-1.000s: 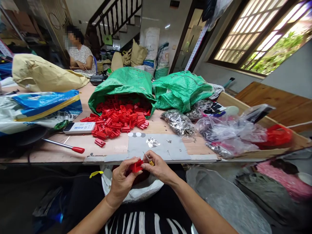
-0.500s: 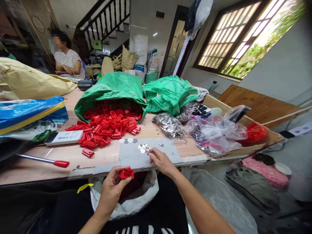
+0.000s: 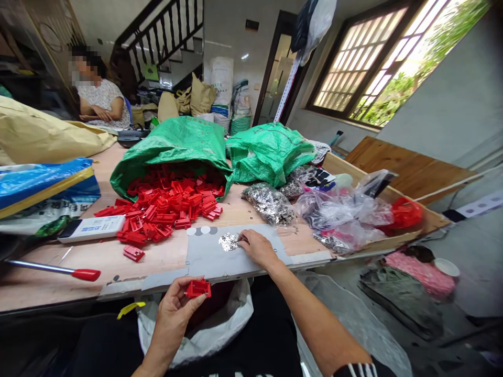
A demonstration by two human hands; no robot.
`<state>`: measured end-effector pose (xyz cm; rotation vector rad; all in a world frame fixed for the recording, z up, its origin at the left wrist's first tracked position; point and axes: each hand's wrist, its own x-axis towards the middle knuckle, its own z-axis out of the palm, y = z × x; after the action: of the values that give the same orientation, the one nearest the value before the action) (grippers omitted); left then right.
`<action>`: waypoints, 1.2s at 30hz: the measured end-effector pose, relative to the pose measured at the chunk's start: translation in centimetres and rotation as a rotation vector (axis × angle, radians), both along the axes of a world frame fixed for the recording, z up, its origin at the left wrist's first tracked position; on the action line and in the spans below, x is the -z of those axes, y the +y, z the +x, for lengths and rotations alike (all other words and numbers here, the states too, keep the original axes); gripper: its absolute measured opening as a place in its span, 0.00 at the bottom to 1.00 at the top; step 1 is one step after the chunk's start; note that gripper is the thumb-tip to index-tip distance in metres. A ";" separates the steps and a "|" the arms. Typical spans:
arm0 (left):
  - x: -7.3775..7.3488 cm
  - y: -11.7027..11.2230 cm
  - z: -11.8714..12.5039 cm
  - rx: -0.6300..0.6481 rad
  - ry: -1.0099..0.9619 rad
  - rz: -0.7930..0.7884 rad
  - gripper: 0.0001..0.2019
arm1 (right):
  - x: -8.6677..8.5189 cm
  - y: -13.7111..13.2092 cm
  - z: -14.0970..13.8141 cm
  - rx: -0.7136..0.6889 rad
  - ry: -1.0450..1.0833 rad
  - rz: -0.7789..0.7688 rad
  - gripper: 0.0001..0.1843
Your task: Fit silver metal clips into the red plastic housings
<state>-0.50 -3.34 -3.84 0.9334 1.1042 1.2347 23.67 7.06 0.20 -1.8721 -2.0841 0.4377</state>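
Note:
My left hand [image 3: 173, 314] holds a small red plastic part [image 3: 198, 288] in its fingertips, just below the table's front edge. My right hand [image 3: 257, 247] rests on a grey sheet [image 3: 220, 256] on the table, fingers pinched at the edge of a little heap of shiny metal bits [image 3: 228, 242]. What the fingers hold is too small to make out. A pile of the same red parts [image 3: 167, 204] spills from a green bag [image 3: 173, 144] further back.
A white sack [image 3: 212, 330] hangs open under the table edge between my arms. A red-handled tool [image 3: 55, 270] and a white remote [image 3: 91, 228] lie at left. Clear bags of metal pieces [image 3: 269, 203], a second green bag [image 3: 269, 149] and a person seated far left.
My hands have separated: the right one went up from the red part to the heap of metal bits on the grey sheet. The left one stayed low with the red part.

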 end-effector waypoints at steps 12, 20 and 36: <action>-0.2 0.4 0.1 -0.014 0.001 -0.012 0.17 | -0.3 0.3 0.4 0.005 0.098 -0.022 0.00; -1.2 0.3 0.5 -0.065 -0.017 0.018 0.17 | -0.2 0.1 1.5 0.039 0.252 0.029 0.05; -3.1 0.9 0.4 -0.090 0.241 0.237 0.15 | -2.2 -5.7 -7.3 -0.170 0.795 -0.153 0.07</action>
<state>-0.07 -2.45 -0.77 1.2494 1.2163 1.3734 16.33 1.41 2.41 -1.2627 -1.6735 1.1818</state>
